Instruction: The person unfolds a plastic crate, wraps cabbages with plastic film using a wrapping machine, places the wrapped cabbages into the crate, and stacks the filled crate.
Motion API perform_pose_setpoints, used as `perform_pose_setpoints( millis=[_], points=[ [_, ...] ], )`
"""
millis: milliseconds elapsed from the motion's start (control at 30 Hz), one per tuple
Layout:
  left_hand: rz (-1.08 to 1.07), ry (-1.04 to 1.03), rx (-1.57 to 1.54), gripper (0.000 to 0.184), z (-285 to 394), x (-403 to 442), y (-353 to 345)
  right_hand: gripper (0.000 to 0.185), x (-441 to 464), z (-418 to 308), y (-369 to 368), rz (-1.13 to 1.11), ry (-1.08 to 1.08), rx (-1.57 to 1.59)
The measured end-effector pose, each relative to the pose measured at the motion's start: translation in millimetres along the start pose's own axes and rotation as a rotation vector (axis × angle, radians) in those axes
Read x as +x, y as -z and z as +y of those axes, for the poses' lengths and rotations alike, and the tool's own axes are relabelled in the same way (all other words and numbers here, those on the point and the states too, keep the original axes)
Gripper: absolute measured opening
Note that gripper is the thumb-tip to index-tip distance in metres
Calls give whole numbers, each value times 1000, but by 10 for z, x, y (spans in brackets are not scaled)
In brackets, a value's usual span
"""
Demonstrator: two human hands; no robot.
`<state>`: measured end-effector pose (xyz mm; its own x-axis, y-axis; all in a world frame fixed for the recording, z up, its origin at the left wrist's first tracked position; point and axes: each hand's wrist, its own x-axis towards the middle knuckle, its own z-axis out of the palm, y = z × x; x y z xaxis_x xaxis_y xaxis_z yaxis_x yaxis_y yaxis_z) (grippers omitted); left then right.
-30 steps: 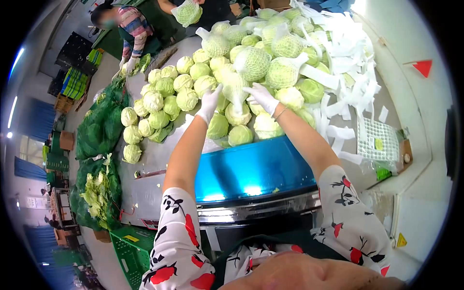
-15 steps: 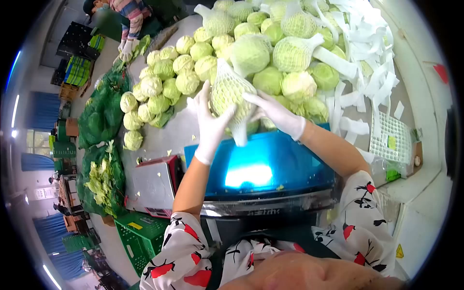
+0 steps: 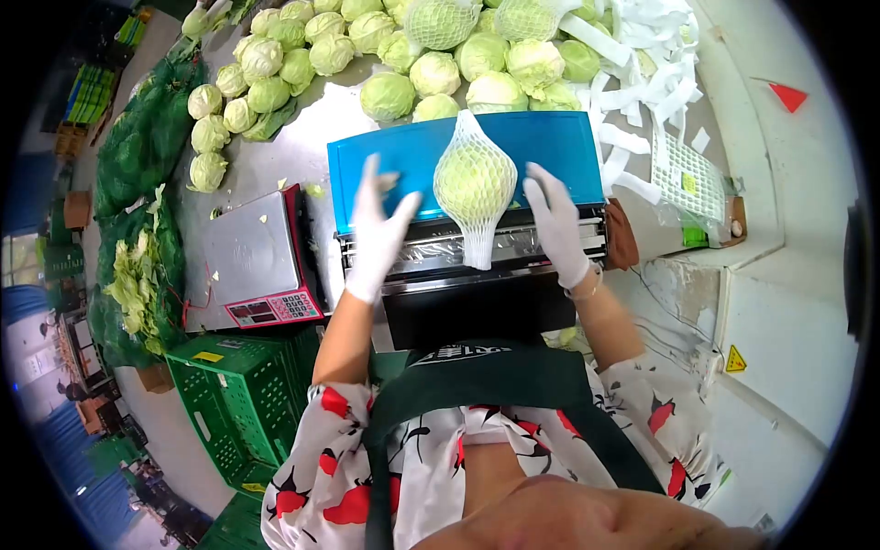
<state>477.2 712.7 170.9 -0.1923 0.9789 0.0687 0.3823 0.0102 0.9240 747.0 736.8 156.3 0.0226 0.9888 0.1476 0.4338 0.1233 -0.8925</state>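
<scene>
A cabbage in a white foam net (image 3: 475, 179) rests on the blue-topped machine (image 3: 559, 151), its net gathered at both ends. To its left is my left hand (image 3: 378, 229), white-gloved, with thumb and fingers spread and nothing in them. My right hand (image 3: 557, 225), gloved as well, stands on the other side with fingers apart, close to the net but not holding it. A strip of clear film (image 3: 431, 252) shows along the front of the machine, below the cabbage.
Loose cabbages (image 3: 385, 96) and netted ones (image 3: 442, 23) are heaped behind the machine. Foam net sleeves (image 3: 655, 78) lie right, by a white plastic basket (image 3: 687, 179). Left are a scale (image 3: 257, 252), green mesh sacks (image 3: 137, 165) and a green crate (image 3: 238, 394).
The netted cabbage has come down from above the heap onto the machine. Both hands have let go of it and moved apart. My view has tilted downward.
</scene>
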Motion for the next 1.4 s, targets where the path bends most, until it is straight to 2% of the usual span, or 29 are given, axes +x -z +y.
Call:
perform_pose_setpoints(
  millis=[67,133,167,200,267,300,333,400,433,467,500,600,633,667,700,733,800,867,900,933,1033,1100,1133,1167,1200,1233,1267,1300,1400],
  points=[
    [83,-82,641,77,-159,-339,403,44,-277,26,281,206,223,-552],
    [90,-79,992,79,-529,-727,561,48,-612,196,418,289,149,-900],
    [44,24,1016,82,-606,-885,534,53,-766,369,424,208,24,-966],
    [61,-66,998,83,-657,-994,455,53,-847,355,352,180,-20,-1001],
    [81,-74,828,81,-621,-1030,269,48,-831,305,191,150,105,-1041],
    [76,-3,586,82,-773,-985,139,42,-773,438,99,115,5,-910],
    [91,35,575,68,-669,-938,114,34,-712,525,60,199,57,-864],
    [-8,81,49,47,-783,-891,185,25,-647,555,302,60,-23,-476],
    [-133,121,20,28,-386,-906,327,19,-656,489,463,-61,-66,-85],
    [-298,64,38,25,-238,-949,467,17,-737,152,643,-178,-206,184],
    [-437,2,13,24,-172,-998,634,17,-816,-49,862,-298,-278,175],
    [-748,-39,-148,21,352,-923,1208,12,-789,-688,1520,-700,-16,30],
    [-738,-4,-322,30,419,-853,1280,11,-697,-648,1675,-823,-7,425],
    [-728,36,-495,41,497,-795,1330,17,-587,-686,1706,-724,-31,378],
    [-541,100,-660,88,786,-682,1171,23,-410,-726,1724,-625,-52,331],
    [-339,-7,-562,125,793,-494,943,36,-188,-766,1569,-543,6,258],
    [-368,-231,-35,139,526,16,617,70,325,-897,1044,-388,190,75],
    [-440,-497,279,143,-5,405,109,104,751,-239,485,-467,670,-449],
    [-510,-492,468,140,-77,475,-96,108,788,-19,189,-532,630,-446],
    [-588,-332,295,134,-81,526,-246,112,808,83,-26,-596,586,-442],
    [-525,-166,-28,121,-236,533,-292,99,774,56,-159,-627,268,-41],
    [-559,-15,-213,111,-294,389,-247,89,534,-80,-98,-713,-123,172],
    [-515,61,-266,92,-248,255,-216,84,364,-150,-69,-748,-321,275],
    [-558,187,-319,84,-203,97,-175,73,113,-97,-108,-619,-251,349],
    [-602,322,-372,76,-30,-100,-94,72,-83,-332,64,-690,-388,312],
    [-605,234,-268,67,31,-343,-61,72,-215,-610,264,-761,-512,274],
    [-750,370,-261,63,179,-557,41,71,-445,-659,378,-853,-554,358],
    [-809,309,-208,66,11,-853,26,71,-636,-713,536,-956,-630,163],
    [-954,499,-410,77,-89,-1477,-10,66,-1333,-335,524,-948,-683,165]
  ],
)
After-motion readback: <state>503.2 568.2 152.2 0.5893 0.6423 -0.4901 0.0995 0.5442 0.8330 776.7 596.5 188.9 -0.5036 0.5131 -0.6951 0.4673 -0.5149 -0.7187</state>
